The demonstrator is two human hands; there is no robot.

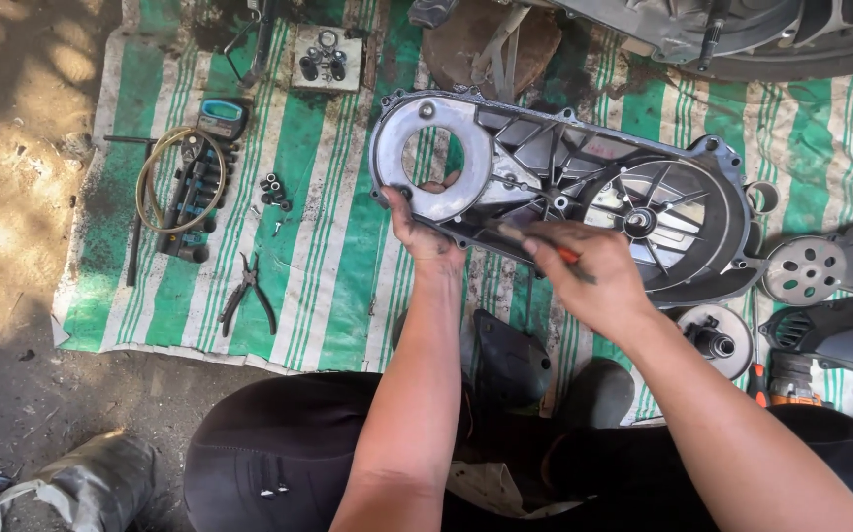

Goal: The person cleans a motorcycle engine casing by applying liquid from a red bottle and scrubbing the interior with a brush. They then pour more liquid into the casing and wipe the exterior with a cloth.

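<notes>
A long grey metal engine cover [555,182] lies on a green and white striped mat [328,246], its ribbed inner side facing up. My left hand [417,232] grips the cover's near left edge, beside the round opening. My right hand [589,271] holds a thin brush with an orange handle [535,241], its tip resting against the cover's lower rim near the middle.
Pliers [247,291], a socket set with a coiled hose [188,187], loose bolts [274,189] and a small tray of parts [326,59] lie at left. Round pulley parts [803,268], a clutch piece [714,340] and black covers [840,330] sit at right. A vehicle underside [742,30] is above.
</notes>
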